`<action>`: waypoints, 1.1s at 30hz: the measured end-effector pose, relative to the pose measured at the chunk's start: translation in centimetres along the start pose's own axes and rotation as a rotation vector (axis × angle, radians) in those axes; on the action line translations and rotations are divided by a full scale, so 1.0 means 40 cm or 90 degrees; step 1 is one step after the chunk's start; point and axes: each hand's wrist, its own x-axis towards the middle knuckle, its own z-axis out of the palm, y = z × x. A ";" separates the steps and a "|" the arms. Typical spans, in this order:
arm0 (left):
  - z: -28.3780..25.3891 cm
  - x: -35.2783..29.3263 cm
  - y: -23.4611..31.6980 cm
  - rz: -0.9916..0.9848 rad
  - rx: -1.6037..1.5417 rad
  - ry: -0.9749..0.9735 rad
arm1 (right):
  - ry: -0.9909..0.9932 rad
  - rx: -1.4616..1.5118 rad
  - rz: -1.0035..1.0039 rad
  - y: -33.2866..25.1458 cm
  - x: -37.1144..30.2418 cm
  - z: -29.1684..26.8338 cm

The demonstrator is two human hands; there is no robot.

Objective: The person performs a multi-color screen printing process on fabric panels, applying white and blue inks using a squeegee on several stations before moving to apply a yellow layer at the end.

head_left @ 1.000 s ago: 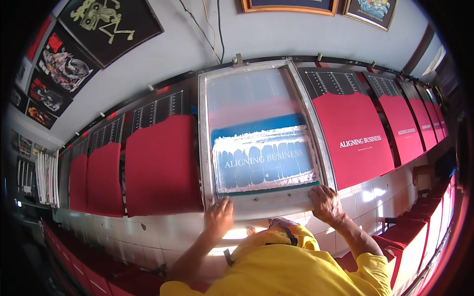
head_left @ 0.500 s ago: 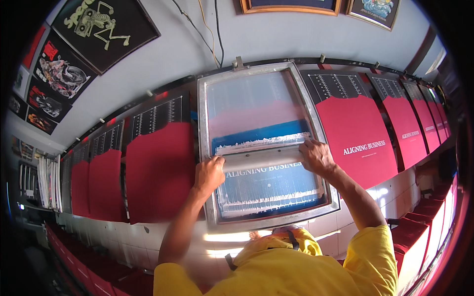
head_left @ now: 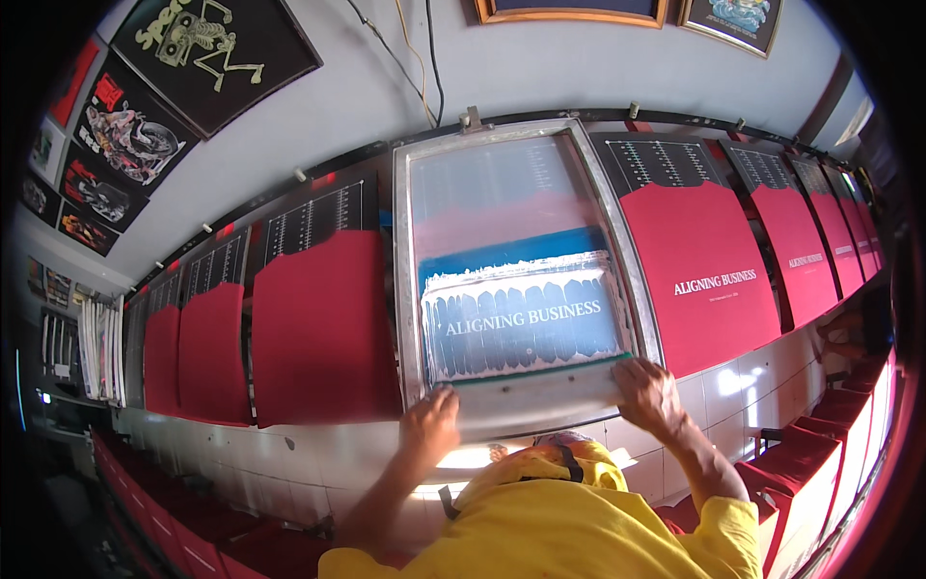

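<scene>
Both my hands grip a wide squeegee (head_left: 535, 391) with a green blade edge at the near end of a metal-framed printing screen (head_left: 405, 241). My left hand (head_left: 431, 425) is closed round its left end, slightly blurred. My right hand (head_left: 654, 398) is wrapped round the right end, thumb on top. On the blue stencil area (head_left: 492, 253) of the mesh, white ink (head_left: 521, 272) lies in a band at the far side, with drips around light lettering. Beneath the screen, red fabric shows faintly through the mesh.
Printed red shirts (head_left: 704, 241) lie on dark boards to the right; plain red shirts (head_left: 323, 328) lie on boards to the left. A dark rail (head_left: 342, 166) runs behind the boards along the wall. Cables (head_left: 431, 68) hang there. Red cloth (head_left: 801, 473) covers things at lower right.
The squeegee has come from mid-screen toward me to the near end, both hands with it. The lettering and the drip-edged ink below the far band are now uncovered.
</scene>
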 end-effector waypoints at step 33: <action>-0.022 -0.002 0.006 0.017 -0.015 0.072 | 0.072 -0.035 -0.016 -0.008 -0.027 0.000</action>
